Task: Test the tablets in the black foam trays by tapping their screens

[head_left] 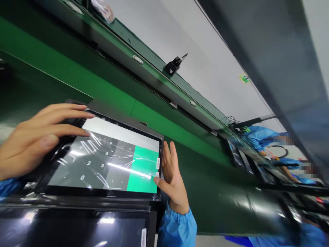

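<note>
A tablet shows a calculator keypad in grey and green, its screen covered by a wrinkled clear film that catches the light. My left hand lies over the tablet's left end, fingers stretched out and one fingertip at the upper left keys. At the opposite end, my right hand holds the edge, thumb on the front and the other fingers along the side, partly hidden. A small white label sticks to the screen near that thumb. Below, nearer to me, lies a second tablet with a dark screen.
Beyond the tablet runs a green bench with a raised shelf behind it. On that shelf stands a black adapter-like block. At the far right, people in blue sleeves work beside more dark panels.
</note>
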`<state>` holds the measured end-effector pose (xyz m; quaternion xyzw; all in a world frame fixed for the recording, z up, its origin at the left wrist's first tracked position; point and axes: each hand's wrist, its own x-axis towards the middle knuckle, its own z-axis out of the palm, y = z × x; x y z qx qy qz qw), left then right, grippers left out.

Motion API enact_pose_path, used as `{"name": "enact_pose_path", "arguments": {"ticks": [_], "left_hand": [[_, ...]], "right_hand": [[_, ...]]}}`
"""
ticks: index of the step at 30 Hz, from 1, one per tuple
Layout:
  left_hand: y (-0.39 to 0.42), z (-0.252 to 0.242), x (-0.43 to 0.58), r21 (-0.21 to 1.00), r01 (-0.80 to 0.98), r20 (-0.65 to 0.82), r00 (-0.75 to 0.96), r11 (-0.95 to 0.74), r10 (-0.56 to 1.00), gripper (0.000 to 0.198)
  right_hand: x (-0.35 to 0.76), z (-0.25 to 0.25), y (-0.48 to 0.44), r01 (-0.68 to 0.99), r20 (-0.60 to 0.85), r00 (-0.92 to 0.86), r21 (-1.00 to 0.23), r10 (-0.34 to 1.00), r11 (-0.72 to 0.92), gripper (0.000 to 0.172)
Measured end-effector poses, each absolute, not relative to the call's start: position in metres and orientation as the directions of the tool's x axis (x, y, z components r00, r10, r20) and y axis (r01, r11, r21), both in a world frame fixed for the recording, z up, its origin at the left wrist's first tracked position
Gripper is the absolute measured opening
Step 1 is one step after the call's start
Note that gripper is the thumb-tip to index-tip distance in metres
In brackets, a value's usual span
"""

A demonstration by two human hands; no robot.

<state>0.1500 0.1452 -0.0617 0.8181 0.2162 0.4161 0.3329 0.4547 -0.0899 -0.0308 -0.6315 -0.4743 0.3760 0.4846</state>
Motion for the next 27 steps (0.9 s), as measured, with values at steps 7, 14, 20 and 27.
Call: {"name": "enact_pose_path", "arguments": {"ticks": [7, 14, 20, 27], "left_hand": [[0.137, -0.042, 0.158, 0.632, 0.085, 0.471, 0.747, -0.770, 0.469, 0.037], [0.142, -0.052, 0.149, 0.691, 0.094, 0.528, 0.611, -0.717, 0.590, 0.036], [0.146, -0.054, 0.154, 0.911, -0.200, 0.411, 0.387, -0.360, 0.825, 0.034], [0.143, -0.052, 0.155, 0.925, -0.254, 0.361, 0.352, -0.283, 0.863, 0.034]], "right_hand": [[0.451, -0.029, -0.086, 0.140, 0.016, 0.347, -0.990, 0.938, -0.035, 0.092], [0.443, -0.026, -0.086, 0.205, 0.003, 0.358, -0.976, 0.934, -0.075, 0.093], [0.442, -0.028, -0.082, 0.245, -0.021, 0.412, -0.960, 0.911, -0.133, 0.098], [0.440, -0.027, -0.087, 0.256, -0.024, 0.391, -0.957, 0.920, -0.134, 0.102]]}}
